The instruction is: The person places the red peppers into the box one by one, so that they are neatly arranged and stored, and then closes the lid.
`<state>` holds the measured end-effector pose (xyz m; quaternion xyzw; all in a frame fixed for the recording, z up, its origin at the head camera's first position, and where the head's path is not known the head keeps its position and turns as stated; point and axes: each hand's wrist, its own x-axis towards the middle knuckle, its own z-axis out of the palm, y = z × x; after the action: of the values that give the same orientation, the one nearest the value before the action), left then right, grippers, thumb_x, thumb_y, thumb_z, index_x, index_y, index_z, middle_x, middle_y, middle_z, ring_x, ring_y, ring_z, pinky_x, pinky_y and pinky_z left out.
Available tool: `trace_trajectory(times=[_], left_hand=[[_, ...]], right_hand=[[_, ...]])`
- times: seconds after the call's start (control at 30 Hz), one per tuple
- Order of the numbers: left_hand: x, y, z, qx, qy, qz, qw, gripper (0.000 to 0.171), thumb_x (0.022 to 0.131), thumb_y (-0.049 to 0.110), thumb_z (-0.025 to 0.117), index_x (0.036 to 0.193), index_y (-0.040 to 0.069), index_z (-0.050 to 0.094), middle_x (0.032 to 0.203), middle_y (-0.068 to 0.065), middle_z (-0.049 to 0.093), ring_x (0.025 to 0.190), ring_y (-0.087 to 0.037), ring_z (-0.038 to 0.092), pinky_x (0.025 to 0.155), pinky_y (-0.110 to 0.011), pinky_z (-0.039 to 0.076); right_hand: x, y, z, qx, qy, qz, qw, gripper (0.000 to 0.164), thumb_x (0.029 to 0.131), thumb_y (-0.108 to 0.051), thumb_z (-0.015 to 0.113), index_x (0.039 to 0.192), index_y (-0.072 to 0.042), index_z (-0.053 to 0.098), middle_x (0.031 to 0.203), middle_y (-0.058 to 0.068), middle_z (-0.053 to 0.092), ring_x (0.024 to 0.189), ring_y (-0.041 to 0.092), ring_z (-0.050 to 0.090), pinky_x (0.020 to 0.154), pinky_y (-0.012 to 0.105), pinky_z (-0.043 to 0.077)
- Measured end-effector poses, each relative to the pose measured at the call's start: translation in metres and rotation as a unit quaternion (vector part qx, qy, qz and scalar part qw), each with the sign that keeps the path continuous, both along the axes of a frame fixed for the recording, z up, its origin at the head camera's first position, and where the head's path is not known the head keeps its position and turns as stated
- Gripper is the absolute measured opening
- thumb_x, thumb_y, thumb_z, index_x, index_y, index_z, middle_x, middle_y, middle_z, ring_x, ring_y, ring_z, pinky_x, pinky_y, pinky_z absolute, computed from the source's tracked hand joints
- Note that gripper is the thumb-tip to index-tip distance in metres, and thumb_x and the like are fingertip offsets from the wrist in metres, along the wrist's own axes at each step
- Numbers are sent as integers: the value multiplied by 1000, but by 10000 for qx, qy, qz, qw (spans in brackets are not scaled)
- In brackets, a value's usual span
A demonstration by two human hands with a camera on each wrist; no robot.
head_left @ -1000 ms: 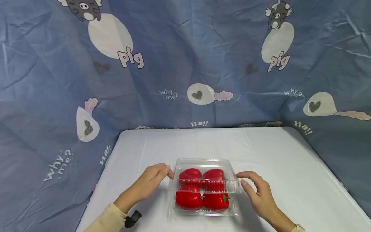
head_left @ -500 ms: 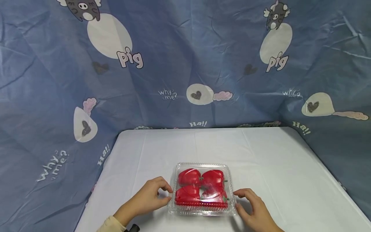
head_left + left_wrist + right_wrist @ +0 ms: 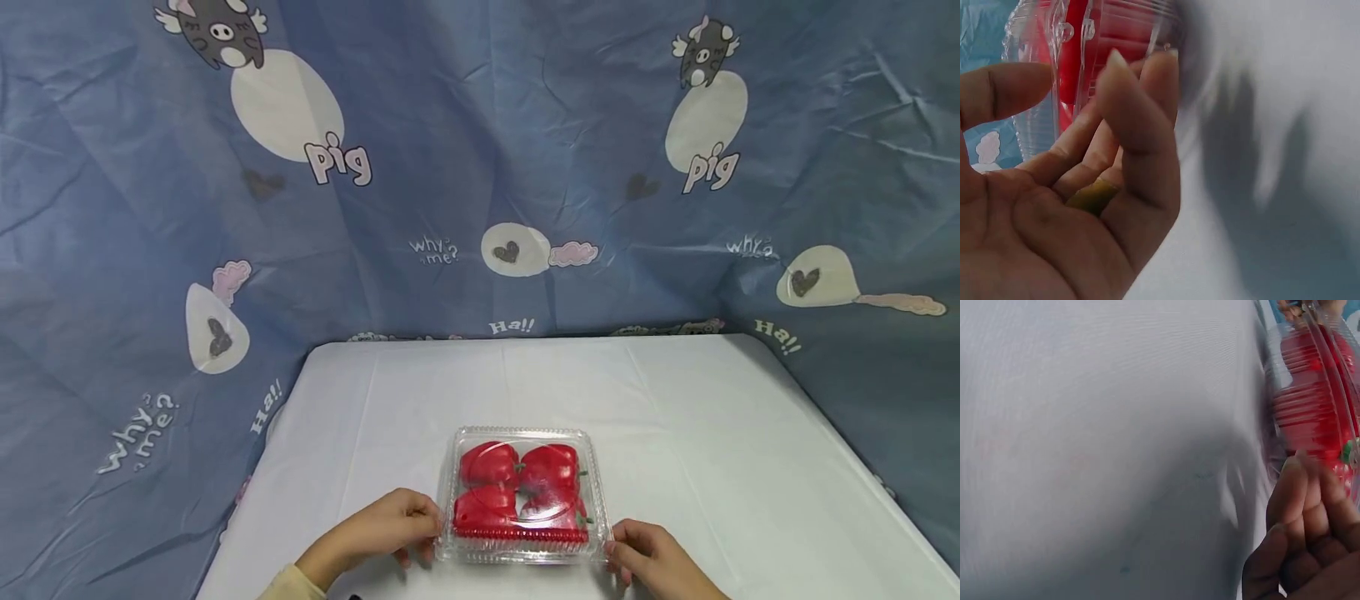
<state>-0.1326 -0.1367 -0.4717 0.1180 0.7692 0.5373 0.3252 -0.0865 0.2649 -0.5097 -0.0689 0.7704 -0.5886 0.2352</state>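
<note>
A clear plastic clamshell box [image 3: 525, 554] sits on the white table, its lid down over several red bell peppers [image 3: 551, 467] with green stems. At the box's front left corner, my left hand [image 3: 397, 529] holds the rim with curled fingers. The left wrist view shows its thumb [image 3: 1016, 94] on the lid side and the fingers below, close to the box's ribbed wall. My right hand [image 3: 652, 558] holds the front right corner, its bent fingers [image 3: 1288, 494] low against the side wall. The right thumb is outside the right wrist view.
White cloth covers the table [image 3: 712, 433]. Behind and at both sides hangs a blue printed curtain [image 3: 420, 192]. Hand shadows [image 3: 1247, 156] fall on the cloth beside the box. A pale sleeve [image 3: 292, 583] shows at the lower left.
The box's lid came down from half raised to lying over the peppers. Both hands moved toward me along the box's sides to its front corners, and their fingers curled in.
</note>
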Motion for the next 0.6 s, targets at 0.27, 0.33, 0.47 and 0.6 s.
trace_trajectory(times=[0.27,0.33,0.47,0.6], left_hand=[[5,-7,-7,759,-897,-413,9922,21,93,19,64,91,-2,70,80,-17,72,71,-17,69,49,-21,50],[5,-6,-10,888,-1072,-485,9891,23,92,17,66,90,-6,69,82,-16,73,72,-17,70,49,-21,50],[8,-3,-14,1026,-1410,-649,9825,27,92,16,66,92,-11,69,84,-16,73,70,-13,70,50,-20,51],[10,1,-13,1067,-1628,-745,9781,30,92,17,67,93,-13,70,83,-15,73,67,-10,70,50,-18,51]], right_hand=[[1,1,0,-410,-637,51,9971,41,103,-27,52,93,12,59,78,6,64,69,17,57,64,31,50],[2,2,0,-463,-614,78,9970,42,103,-27,52,92,14,58,77,5,63,68,15,56,63,29,50],[3,2,0,-480,-477,227,9975,46,103,-27,53,93,18,55,76,5,62,66,13,55,62,27,50],[3,2,0,-365,-371,292,9982,46,102,-28,54,92,17,56,74,5,61,64,10,53,59,26,47]])
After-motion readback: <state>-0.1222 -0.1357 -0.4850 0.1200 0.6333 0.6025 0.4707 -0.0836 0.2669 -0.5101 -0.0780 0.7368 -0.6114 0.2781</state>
